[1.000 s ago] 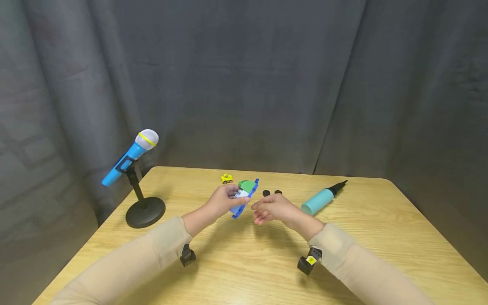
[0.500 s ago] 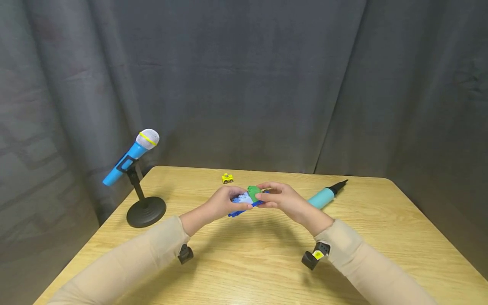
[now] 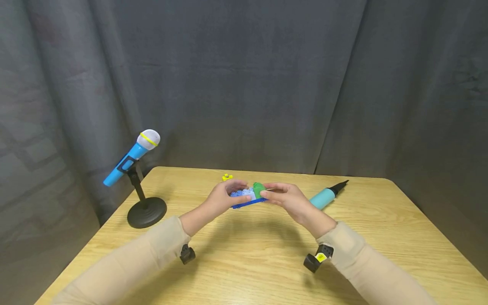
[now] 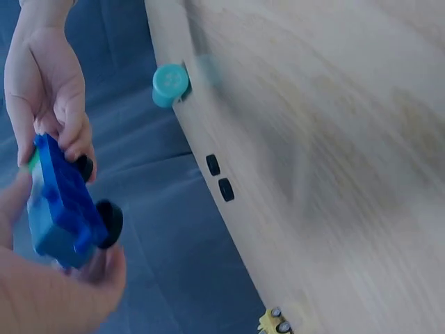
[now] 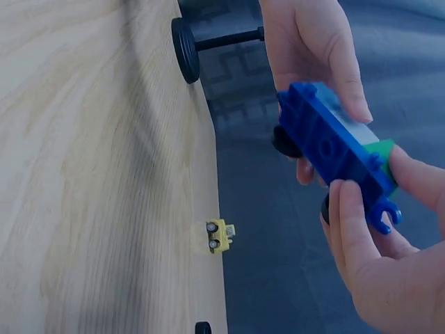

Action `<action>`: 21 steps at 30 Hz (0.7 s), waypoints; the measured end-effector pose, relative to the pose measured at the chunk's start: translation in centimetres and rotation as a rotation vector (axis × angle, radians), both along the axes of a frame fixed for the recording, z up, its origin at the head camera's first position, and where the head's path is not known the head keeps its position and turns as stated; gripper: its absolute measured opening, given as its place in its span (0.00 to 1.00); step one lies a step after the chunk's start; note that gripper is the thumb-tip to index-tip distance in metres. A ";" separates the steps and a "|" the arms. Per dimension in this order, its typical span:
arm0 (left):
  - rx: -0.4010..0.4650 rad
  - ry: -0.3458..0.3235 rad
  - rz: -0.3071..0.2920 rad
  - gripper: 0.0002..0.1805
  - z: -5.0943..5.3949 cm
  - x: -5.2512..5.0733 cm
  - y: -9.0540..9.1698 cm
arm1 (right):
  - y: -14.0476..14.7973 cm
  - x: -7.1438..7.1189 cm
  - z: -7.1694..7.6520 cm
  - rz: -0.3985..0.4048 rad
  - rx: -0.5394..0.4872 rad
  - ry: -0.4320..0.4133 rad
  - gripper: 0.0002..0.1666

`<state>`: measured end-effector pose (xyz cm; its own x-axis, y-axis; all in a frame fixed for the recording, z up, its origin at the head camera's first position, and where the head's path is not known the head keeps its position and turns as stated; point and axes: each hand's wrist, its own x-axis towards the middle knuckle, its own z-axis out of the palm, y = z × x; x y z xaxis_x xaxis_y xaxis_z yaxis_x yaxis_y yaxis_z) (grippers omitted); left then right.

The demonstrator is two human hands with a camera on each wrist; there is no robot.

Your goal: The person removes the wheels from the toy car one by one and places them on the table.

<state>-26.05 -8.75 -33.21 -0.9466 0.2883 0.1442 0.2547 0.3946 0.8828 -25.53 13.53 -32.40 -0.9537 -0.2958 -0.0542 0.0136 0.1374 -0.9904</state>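
Observation:
A blue toy vehicle base [image 3: 249, 203] with pale blue studded bricks [image 3: 244, 193] and a green piece [image 3: 259, 189] on it is held above the table by both hands. The left hand [image 3: 220, 199] grips its left end, thumb along the near side. At the green end, the right hand [image 3: 291, 201] pinches it between thumb and fingers. Two black wheels show on the far side of the base [image 5: 334, 142] in the right wrist view; in the left wrist view the wheel [image 4: 110, 224] near the left fingers is plainest.
A blue microphone [image 3: 129, 161] stands on a black stand [image 3: 146, 212] at the left. A small yellow toy car [image 3: 227, 177] is behind the left hand. At the right lies a turquoise pump [image 3: 322, 199]. Two loose black wheels [image 4: 213, 165] lie near the table edge.
The right hand has moved up to the toy and taken hold of its green end. The toy has turned from steeply slanted to nearly level, with its green end to the right.

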 end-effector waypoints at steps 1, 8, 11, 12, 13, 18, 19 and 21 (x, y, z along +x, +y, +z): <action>0.044 -0.014 0.025 0.28 0.0 0.1 0.1 | 0.0 0.0 0.1 -0.027 -0.008 0.000 0.30; 0.219 -0.151 0.210 0.33 -0.4 0.6 0.7 | 0.0 -0.3 0.4 -0.186 -0.026 0.042 0.31; 0.313 -0.241 0.157 0.28 -0.6 0.7 1.2 | -0.4 -0.4 0.3 -0.244 -0.060 0.061 0.30; 0.350 -0.270 0.132 0.25 -0.5 0.8 1.4 | -0.7 -0.4 0.2 -0.257 -0.071 0.065 0.29; 0.386 -0.294 0.106 0.23 -0.5 0.9 1.6 | -0.9 -0.4 0.2 -0.269 -0.075 0.068 0.29; 0.511 -0.344 0.074 0.17 -0.1 1.2 2.4 | -2.2 -0.1 -0.4 -0.317 -0.040 0.077 0.29; 0.517 -0.347 0.083 0.17 -0.1 1.2 2.6 | -2.4 0.0 -0.5 -0.321 -0.022 0.088 0.29; 0.539 -0.361 0.107 0.20 -0.2 1.1 2.8 | -2.7 0.3 -0.7 -0.321 0.009 0.117 0.28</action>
